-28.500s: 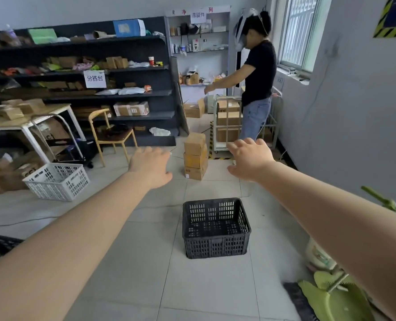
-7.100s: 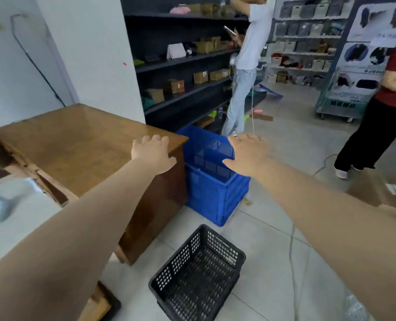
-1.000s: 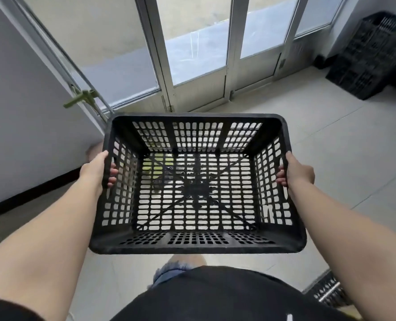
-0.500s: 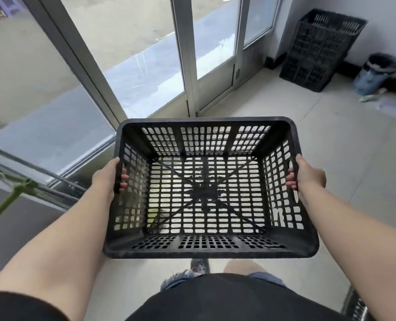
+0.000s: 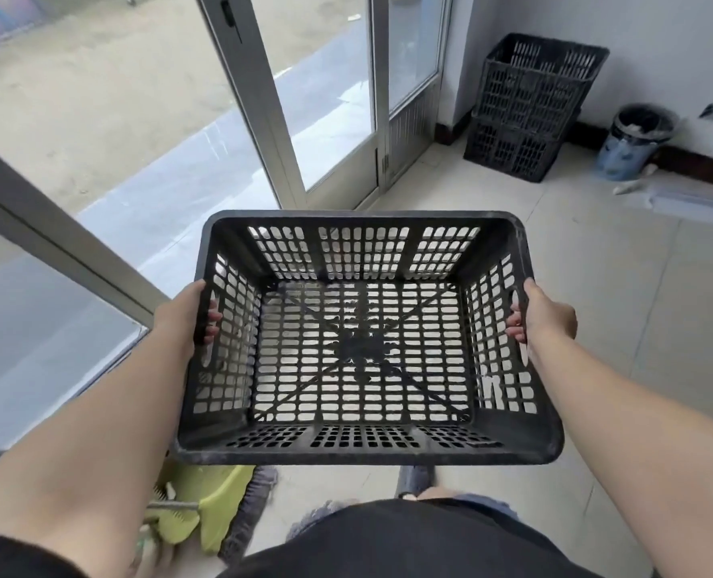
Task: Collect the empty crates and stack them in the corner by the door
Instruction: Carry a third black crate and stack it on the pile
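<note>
I carry an empty black slotted crate level in front of my waist, its open top facing me. My left hand grips the left side wall, fingers curled through the handle slot. My right hand grips the right side wall the same way. In the far right corner beside the glass door stands a stack of two black crates, one nested on the other, against the white wall.
A glass door with a metal frame runs along the left and far side. A blue bin with a black liner sits right of the crate stack. A green dustpan and broom lie by my left foot. Pale floor tiles stretch toward the corner.
The view has swung right and moved closer to the corner, so the crate stack and bin look larger. The held crate stays in both hands. The dustpan has come into view.
</note>
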A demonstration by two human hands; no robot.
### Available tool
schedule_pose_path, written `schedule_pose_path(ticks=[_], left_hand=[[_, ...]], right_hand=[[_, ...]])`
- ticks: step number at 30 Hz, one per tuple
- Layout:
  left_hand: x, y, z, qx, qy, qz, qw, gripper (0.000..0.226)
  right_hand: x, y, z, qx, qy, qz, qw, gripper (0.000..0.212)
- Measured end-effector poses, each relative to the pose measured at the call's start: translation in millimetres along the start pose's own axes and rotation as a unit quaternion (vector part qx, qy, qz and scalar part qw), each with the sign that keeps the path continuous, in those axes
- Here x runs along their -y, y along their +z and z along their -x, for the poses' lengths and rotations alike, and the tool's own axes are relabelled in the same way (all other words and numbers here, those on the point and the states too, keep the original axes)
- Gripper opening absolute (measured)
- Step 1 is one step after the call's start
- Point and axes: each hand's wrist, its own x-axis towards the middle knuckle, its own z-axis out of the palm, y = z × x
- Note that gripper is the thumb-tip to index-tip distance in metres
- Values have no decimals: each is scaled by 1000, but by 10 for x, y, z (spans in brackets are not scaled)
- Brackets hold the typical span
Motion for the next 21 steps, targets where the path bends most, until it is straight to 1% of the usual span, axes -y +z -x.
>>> schedule_pose_path(ticks=[6,12,17,21], left_hand=[[-604,664,-397,-9,-15,-2,1000,40],[-1191,1385,-894,14,-13,-7,1000,42],[-1774,2022,-1493,38,-6,-43,998,44],[-2336,2559,-1987,60,-6,-67,996,43]], right_hand=[[648,223,-623,-4,-4,0,1000,46],[1189,441,-1208,-27,-2,-9,1000,45],[1597,702,-1731,-60,8,-33,998,44],[1957,956,-2119,-96,23,-24,995,46]])
